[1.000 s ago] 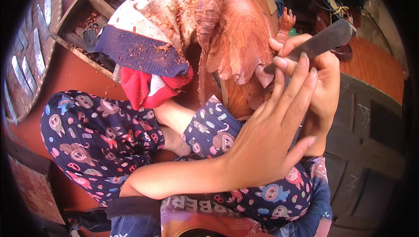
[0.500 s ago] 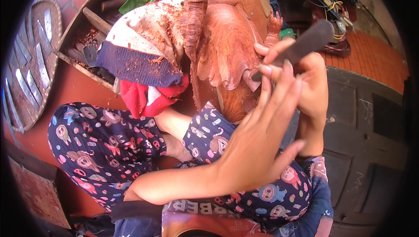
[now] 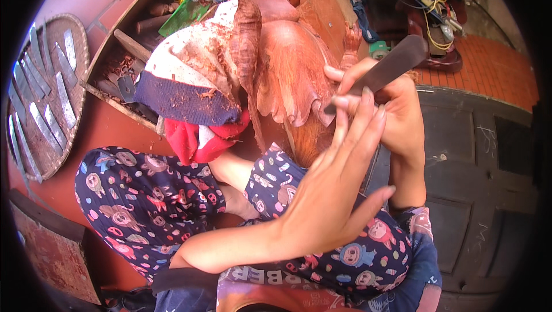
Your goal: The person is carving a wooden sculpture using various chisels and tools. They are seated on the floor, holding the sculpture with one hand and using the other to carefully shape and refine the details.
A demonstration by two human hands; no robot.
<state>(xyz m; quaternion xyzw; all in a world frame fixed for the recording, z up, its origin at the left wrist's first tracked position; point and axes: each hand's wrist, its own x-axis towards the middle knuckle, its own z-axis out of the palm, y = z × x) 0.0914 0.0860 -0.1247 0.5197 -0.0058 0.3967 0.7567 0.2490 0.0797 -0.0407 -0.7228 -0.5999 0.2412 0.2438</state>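
My right hand (image 3: 401,118) grips a dark, flat, bar-shaped tool (image 3: 397,64) with a rounded end; its exact kind is unclear. The tool slants down toward the carved reddish wood (image 3: 290,73). In front of it, my left hand (image 3: 336,180) is stretched out, thumb apart from the long fingers. Its fingertips reach the tool's lower part; whether they press on it I cannot tell. Beyond both hands stands the carving, with wavy, skirt-like folds and a ridged column (image 3: 249,53) on its left side. My hands partly cover its lower right.
Several metal blades lie on a round woven tray (image 3: 54,160) at the left. A wooden box (image 3: 95,65) holds tools and shavings. A shavings-covered cloth (image 3: 192,42) lies against the carving. Dark panelled wood (image 3: 443,191) lies at the right, with cables (image 3: 440,10) at the upper right.
The surroundings have shifted slightly down in the view, and the left-hand objects slightly right. Both hands keep almost the same pose, with the tool still in my right hand.
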